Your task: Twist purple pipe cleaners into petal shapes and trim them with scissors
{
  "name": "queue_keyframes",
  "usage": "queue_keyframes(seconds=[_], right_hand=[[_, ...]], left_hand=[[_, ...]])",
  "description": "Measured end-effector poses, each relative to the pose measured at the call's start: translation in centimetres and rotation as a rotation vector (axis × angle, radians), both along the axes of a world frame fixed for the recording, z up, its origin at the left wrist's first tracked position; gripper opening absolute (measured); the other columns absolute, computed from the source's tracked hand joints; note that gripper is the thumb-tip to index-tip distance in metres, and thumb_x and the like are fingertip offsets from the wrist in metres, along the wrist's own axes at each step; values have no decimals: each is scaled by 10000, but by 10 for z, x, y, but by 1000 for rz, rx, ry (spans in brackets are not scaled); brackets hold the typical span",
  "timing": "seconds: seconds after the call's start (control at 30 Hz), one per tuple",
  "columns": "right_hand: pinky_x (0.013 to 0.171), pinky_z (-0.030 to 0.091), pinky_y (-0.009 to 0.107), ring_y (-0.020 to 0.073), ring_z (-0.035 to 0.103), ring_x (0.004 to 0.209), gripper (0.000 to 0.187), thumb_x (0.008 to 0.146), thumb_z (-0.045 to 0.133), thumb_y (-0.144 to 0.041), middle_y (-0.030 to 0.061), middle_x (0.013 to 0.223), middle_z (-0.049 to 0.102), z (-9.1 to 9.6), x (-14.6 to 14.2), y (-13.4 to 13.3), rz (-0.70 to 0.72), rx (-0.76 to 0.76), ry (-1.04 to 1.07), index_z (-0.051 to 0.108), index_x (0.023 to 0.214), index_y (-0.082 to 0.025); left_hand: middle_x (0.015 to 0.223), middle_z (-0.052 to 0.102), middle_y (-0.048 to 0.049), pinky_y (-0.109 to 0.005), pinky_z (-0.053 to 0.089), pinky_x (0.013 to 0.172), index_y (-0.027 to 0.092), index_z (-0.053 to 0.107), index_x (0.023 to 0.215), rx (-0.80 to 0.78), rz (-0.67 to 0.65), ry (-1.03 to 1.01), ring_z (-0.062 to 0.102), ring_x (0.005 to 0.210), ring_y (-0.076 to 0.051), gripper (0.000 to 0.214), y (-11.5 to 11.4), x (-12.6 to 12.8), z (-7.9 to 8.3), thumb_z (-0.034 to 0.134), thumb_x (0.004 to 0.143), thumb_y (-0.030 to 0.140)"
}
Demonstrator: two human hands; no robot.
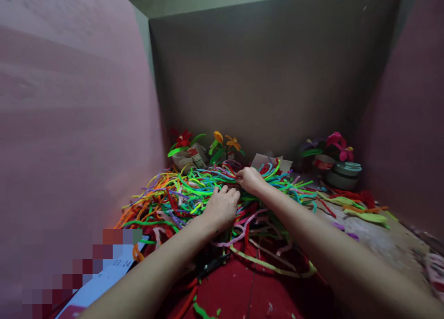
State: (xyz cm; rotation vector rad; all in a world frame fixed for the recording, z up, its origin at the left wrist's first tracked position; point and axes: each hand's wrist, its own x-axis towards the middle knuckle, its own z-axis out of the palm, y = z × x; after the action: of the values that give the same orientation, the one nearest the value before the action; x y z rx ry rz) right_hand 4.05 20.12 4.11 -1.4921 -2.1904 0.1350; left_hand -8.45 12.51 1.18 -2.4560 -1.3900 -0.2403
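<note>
A wide, tangled heap of fuzzy pipe cleaners (194, 184) in many colours lies in front of me. My left hand (224, 205) rests palm down on the near middle of the heap, its fingers a little apart. Just beyond it and to the right, my right hand (251, 179) has its fingers closed around pipe cleaners at the top of the heap. Its fingertips are partly hidden, so the exact number of strands cannot be made out. A dark-handled cutting tool (213, 265) lies on the red surface (249, 286) below my hands.
Behind the heap stand pipe-cleaner flowers in red (182, 138), orange (233, 143) and pink (338, 140). A lidded jar (344, 175) is at the right, near loose green and yellow pieces (367, 217). A lit phone (111, 272) lies at the left. Walls enclose both sides and the back.
</note>
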Motion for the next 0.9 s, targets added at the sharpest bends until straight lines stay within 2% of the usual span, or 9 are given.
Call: queue_keyframes(seconds=[0.1,0.17,0.27,0.37,0.47,0.57,0.73,0.9], right_hand=[[744,410,241,187,597,854,205,703,536,-136,76,841,685,-9,5,0,-21,-39,47,699,820,-180],[722,414,230,177,602,826,211,686,538,-126,70,836,687,-11,7,-3,-22,-64,85,697,818,-167],[654,423,205,162,609,758,225,642,583,-149,45,795,689,-11,9,-4,-3,-130,141,698,835,-151],[613,428,189,151,613,736,248,697,555,-234,18,781,692,-12,10,0,22,-201,198,703,881,-155],[650,430,196,163,614,782,274,729,544,-335,9,793,695,-15,8,6,46,-229,227,716,875,-180],[674,425,208,172,612,802,249,672,612,-375,2,781,698,-17,4,8,60,-245,229,727,833,-224],[631,420,248,191,610,708,161,594,683,-331,27,651,673,-15,-7,7,6,-236,252,729,691,-211],[621,412,226,151,586,678,118,661,604,-245,9,642,654,-19,-11,6,-15,-134,399,698,708,-190]], left_hand=[[1094,546,-116,-425,355,829,126,354,1262,26,41,-84,471,981,-251,415,3,0,-4,314,855,193],[1145,500,-142,-404,366,844,91,255,1316,6,91,-198,462,1023,-248,499,10,0,-6,351,851,247],[1084,514,-135,-356,395,841,84,407,1198,-63,121,-284,487,1003,-228,441,24,-2,-7,428,814,301],[975,536,-111,-355,406,839,109,530,1016,-75,105,-272,506,943,-216,280,29,-2,-7,408,818,264],[967,525,-123,-391,398,859,101,543,966,-56,98,-276,485,962,-230,258,24,0,-10,374,836,246],[960,517,-128,-409,404,857,97,547,924,-44,101,-290,483,960,-236,244,19,2,-13,373,842,248],[1075,467,-160,-431,396,890,94,526,949,-12,131,-338,456,1055,-244,226,15,4,-17,367,837,210],[1255,393,-167,-420,351,957,104,521,952,-25,119,-326,383,1182,-260,215,20,1,-17,378,810,179]])
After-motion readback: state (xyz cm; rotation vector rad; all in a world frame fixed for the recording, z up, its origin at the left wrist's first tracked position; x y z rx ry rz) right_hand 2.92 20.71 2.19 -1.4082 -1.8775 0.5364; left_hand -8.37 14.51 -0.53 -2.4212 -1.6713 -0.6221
